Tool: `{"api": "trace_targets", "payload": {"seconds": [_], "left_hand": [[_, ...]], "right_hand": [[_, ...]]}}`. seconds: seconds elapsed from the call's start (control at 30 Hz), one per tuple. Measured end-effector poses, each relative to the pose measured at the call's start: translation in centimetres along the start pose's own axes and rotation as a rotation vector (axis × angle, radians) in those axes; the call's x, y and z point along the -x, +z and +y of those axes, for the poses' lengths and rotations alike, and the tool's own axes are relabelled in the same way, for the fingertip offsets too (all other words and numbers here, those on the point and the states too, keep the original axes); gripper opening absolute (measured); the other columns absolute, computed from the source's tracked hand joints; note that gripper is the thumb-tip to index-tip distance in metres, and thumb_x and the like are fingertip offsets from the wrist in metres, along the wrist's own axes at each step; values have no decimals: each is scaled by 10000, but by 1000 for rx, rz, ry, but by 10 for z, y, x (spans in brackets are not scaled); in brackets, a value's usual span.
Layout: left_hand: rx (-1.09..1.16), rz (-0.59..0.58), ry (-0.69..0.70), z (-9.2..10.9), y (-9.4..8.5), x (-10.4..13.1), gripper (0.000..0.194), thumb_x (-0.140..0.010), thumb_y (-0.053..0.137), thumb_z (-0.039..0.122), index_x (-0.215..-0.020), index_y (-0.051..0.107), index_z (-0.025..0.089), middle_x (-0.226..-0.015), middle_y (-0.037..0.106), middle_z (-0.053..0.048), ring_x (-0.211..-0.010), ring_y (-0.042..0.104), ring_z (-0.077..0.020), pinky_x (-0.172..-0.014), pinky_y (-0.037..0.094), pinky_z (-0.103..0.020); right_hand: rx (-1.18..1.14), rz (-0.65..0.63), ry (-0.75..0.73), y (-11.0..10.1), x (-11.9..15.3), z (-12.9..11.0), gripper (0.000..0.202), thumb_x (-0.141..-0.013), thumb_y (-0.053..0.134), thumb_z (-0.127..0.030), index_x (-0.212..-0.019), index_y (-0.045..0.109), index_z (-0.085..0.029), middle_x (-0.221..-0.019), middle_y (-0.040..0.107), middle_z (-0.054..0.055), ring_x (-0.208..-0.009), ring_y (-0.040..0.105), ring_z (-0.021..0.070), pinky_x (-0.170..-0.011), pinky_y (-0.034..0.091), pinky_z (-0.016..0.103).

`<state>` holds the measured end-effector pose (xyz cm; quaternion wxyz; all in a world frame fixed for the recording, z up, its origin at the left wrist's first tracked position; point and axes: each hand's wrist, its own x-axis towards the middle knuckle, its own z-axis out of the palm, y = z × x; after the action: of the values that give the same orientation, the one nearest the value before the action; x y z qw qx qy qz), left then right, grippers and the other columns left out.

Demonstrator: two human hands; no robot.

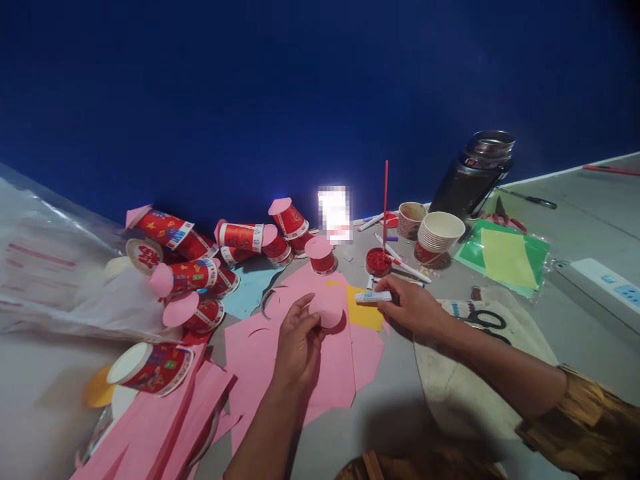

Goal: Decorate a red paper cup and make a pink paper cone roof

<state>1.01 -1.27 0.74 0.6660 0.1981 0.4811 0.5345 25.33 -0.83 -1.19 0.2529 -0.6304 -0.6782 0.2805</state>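
My left hand [301, 333] pinches a pink paper circle [329, 313] between thumb and fingers. Below it lie pink paper sheets [280, 373], some with curved cuts. My right hand [407, 303] grips a small white tube with blue print [373, 297], held level above a yellow paper piece [369, 319]. Just beyond the hands stands a red paper cup topped with a pink disc [323, 263]. A pot of red paint [379, 262] holds an upright thin red stick [386, 200] near my right hand.
Several red cups with pink discs [190, 277] crowd the left, beside clear plastic [75, 267]. Stacked paper cups [440, 233], a dark flask [470, 173], green and yellow sheets [505, 257], black-handled scissors [487, 320] on cloth and a power strip [610, 287] lie right. A bright screen-like patch [335, 213] is blurred.
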Motion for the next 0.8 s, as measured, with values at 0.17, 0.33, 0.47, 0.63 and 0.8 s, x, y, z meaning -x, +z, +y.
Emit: {"api": "trace_targets", "payload": {"seconds": [0.17,0.33,0.47,0.63,0.8], "left_hand": [[48,-84,-29,-1,2,3,524,-623,831,97,-1113,666,186,-849,703,5,-748,666,-129,-682,551,-230],[77,-196,-196,-10,6,10,474,-679,818,73,-1124,679,158,-1043,731,-74,-871,719,-173,-747,606,-271],[61,-270,-287,-18,8,15,438,-712,814,82,-1122,678,151,-1111,726,-105,-896,733,-205,-751,628,-324],[-85,-348,-200,-20,6,20,320,-868,761,344,-1110,659,162,-856,723,-80,-685,707,-206,-681,594,-362],[-127,-318,-70,-16,4,23,386,-873,765,462,-1154,710,203,-1074,719,-95,-891,699,-195,-777,557,-294]], "right_hand": [[208,137,-249,3,6,1,179,-862,704,-292,-1015,672,-205,-1018,731,105,-979,646,290,-824,488,379],[79,237,-537,8,17,-6,325,-935,638,-232,-1259,611,-214,-1215,681,146,-1107,634,287,-929,529,433],[48,180,-675,10,21,-10,230,-969,576,-198,-1179,665,-228,-1121,725,122,-1020,650,260,-889,532,417],[34,179,-499,7,18,-12,193,-983,565,-278,-873,711,-216,-826,732,81,-788,624,227,-735,458,362],[-52,66,-299,8,18,-17,283,-958,572,-337,-719,652,-208,-668,641,17,-645,555,166,-629,377,292]]}}
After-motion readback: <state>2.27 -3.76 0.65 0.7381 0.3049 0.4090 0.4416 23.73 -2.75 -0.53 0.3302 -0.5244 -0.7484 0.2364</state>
